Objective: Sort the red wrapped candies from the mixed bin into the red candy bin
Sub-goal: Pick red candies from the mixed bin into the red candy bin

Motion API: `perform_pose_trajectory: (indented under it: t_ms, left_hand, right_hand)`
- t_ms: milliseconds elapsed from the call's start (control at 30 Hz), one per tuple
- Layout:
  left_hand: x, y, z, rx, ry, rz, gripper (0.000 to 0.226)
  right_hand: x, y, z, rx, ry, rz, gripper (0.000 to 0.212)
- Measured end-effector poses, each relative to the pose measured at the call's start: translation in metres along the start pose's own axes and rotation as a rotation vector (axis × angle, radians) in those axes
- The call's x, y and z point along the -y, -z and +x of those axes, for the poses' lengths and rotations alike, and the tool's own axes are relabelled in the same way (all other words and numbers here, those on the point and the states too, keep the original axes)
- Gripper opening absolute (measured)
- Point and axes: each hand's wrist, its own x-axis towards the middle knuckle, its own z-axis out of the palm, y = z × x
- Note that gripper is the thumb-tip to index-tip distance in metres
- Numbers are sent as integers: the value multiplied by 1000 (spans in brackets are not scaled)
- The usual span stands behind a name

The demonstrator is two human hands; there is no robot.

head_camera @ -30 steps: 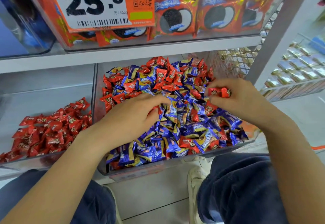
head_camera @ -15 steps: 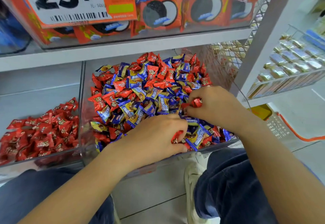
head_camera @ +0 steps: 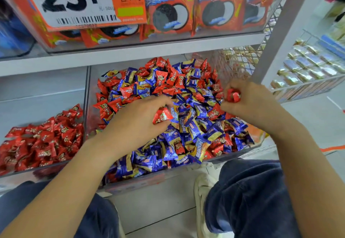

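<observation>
The clear mixed bin in the middle of the lower shelf is heaped with red and blue wrapped candies. My left hand lies over the pile's left side and pinches one red candy between thumb and fingers. My right hand hovers over the pile's right side, fingers curled round a few red candies. To the left stands the red candy bin, holding a low heap of red candies.
The shelf above carries orange cookie packs behind a price tag reading 25.8. A grey upright post and wire mesh border the mixed bin on the right. My knees in dark trousers are below.
My left hand has risen from the pile's front to its left middle, now pinching a red candy. My right hand has shifted right, still holding its red candies.
</observation>
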Motion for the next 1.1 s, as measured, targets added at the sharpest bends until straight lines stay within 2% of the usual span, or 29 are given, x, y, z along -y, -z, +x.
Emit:
perform_pose_trajectory:
  t_ms: [67,167,267,367,500,567,733,867,1000,1100]
  left_hand:
    - [2,1,0,-23,9,31,33]
    - [2,2,-1,-106,57,89,45]
    - [2,6,3,-226,136,88,40]
    - [4,8,15,-250,218,125,36]
    - [-4,8,45,-175,258,99,73]
    - [-5,5,68,-134,287,80,77]
    - [8,-4,101,-45,345,199,51]
    - [7,-8,92,-166,258,236,28]
    - [3,7,55,-364,168,43,13]
    - [2,26,14,-458,138,-170,4]
  right_hand:
    - [1,-7,-2,103,79,-147,22]
    - [3,-16,-2,253,136,-350,41]
    - [4,-18,1,212,138,-358,37]
    - [3,-18,3,174,129,-321,27]
    - [1,-17,3,54,139,-198,28]
    - [0,-18,2,40,141,-158,32]
    - [-4,-15,3,50,160,-84,30]
    - [-4,-7,5,-24,177,-62,28]
    - [9,-6,6,-127,225,58,24]
    - [31,-12,3,-120,255,210,22]
